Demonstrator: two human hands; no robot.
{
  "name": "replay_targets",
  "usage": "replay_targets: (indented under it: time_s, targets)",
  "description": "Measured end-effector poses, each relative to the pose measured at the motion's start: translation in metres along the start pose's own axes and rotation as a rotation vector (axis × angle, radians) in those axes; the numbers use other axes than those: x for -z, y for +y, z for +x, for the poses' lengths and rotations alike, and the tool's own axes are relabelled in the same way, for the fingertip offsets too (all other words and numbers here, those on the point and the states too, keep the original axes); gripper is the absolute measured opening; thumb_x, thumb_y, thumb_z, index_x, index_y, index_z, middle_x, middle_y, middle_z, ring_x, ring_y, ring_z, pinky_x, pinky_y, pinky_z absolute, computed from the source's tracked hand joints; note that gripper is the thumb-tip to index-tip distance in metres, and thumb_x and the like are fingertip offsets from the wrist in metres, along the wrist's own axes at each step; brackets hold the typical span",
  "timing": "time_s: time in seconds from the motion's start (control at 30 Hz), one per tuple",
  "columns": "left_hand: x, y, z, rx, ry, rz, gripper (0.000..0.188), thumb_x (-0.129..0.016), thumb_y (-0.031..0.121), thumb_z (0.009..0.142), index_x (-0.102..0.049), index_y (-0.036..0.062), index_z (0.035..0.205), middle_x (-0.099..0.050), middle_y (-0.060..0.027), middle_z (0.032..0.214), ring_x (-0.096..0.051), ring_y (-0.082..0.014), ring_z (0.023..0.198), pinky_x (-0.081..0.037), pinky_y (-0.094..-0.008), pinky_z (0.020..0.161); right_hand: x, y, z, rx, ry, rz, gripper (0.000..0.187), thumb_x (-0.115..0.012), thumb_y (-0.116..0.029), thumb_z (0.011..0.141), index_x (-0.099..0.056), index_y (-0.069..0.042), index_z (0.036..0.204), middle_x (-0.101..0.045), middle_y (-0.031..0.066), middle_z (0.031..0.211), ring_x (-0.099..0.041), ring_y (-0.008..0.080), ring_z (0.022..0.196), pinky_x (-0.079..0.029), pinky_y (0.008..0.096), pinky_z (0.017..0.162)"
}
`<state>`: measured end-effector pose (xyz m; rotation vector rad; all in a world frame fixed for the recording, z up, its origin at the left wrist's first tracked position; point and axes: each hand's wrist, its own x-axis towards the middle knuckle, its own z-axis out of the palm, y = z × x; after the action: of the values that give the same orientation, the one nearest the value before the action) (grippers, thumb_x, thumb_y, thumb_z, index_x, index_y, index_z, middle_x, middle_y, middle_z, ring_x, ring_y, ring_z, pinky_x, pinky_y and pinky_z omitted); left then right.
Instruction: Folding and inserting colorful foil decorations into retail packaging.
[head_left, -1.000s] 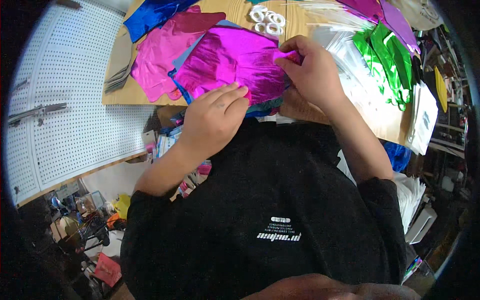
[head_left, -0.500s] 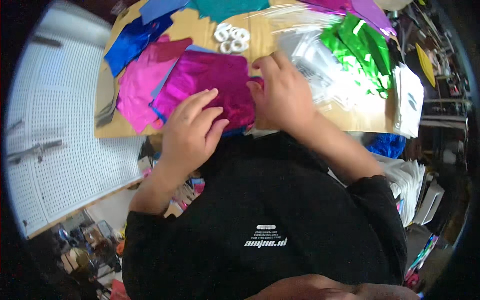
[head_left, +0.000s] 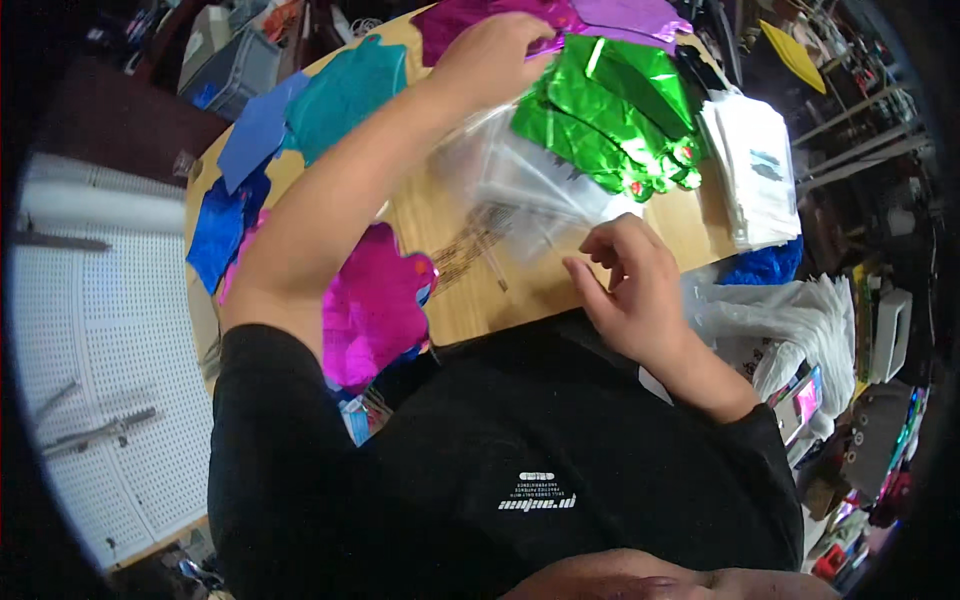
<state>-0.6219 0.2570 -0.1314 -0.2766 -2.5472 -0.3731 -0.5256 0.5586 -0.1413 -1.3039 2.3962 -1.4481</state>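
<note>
My left hand point(head_left: 500, 58) reaches across to the far edge of the table, its fingers closed on the edge of a shiny magenta foil piece point(head_left: 445, 30), apparently a flat foil balloon. Close by lies a green foil stack point(head_left: 610, 110) with rounded lobes at its near end. My right hand point(head_left: 640, 285) is half curled at the table's front edge, thumb and fingers apart, with nothing visible in it. Beyond it are loose clear plastic bags point(head_left: 535, 190), partly blurred. A magenta foil stack point(head_left: 370, 310) lies by my left forearm, which hides part of it.
Teal foil point(head_left: 345, 95), periwinkle foil point(head_left: 262, 130) and dark blue foil point(head_left: 225, 225) lie along the table's left side. A lilac foil piece point(head_left: 630, 20) is at the far edge. White packets point(head_left: 755, 165) stack at the right; white plastic bags point(head_left: 790, 330) hang below.
My left hand has left the magenta stack and stretched to the far edge. My right hand has come nearer and rightward. The view has shifted; the white rings are no longer visible.
</note>
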Motion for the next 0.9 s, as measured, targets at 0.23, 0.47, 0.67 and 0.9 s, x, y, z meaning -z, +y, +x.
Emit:
replay_targets:
  time_s: [0.23,0.47,0.67,0.9]
  targets:
    - [-0.08,0.013,0.131,-0.076,-0.062,0.208,0.025,-0.069,0.021,0.088,-0.074,0.0029,0.104,-0.072,-0.0232,0.107,-0.068,-0.0419,0.104,-0.054,-0.0508,0.092,0.054,0.025,0.008,-0.099,0.046,-0.096,0.022,-0.08,-0.005,0.085,-0.06,-0.001,0.093,-0.06,0.0087,0.084,-0.06,0.017,0.071,-0.049,0.0265,0.052]
    - [-0.156,-0.053,0.172,-0.235,-0.396,0.216,0.022,-0.063,0.018,0.088,-0.074,0.0024,0.099,-0.074,-0.0224,0.096,-0.071,-0.0428,0.093,-0.056,-0.053,0.084,0.094,0.029,0.037,-0.119,0.072,-0.096,0.024,-0.082,-0.01,0.083,-0.061,-0.002,0.091,-0.062,0.0113,0.084,-0.063,0.0265,0.072,-0.053,0.0355,0.06]
    - [-0.171,-0.049,0.181,-0.434,-0.282,0.351,0.019,-0.058,0.012,0.086,-0.074,0.0036,0.086,-0.073,-0.021,0.083,-0.072,-0.0424,0.079,-0.057,-0.0508,0.075,0.118,0.05,0.065,-0.129,0.091,-0.182,0.023,-0.082,-0.01,0.083,-0.061,-0.002,0.09,-0.063,0.0115,0.083,-0.064,0.0274,0.071,-0.053,0.0357,0.059]
    - [-0.17,-0.062,0.184,-0.283,-0.018,0.167,0.019,-0.059,0.011,0.083,-0.077,0.0073,0.09,-0.073,-0.0206,0.087,-0.072,-0.0397,0.084,-0.057,-0.0499,0.078,0.134,0.102,0.128,0.217,0.047,-0.51,0.027,-0.084,-0.015,0.082,-0.065,-0.004,0.097,-0.069,0.0127,0.094,-0.068,0.0319,0.084,-0.054,0.0403,0.076]
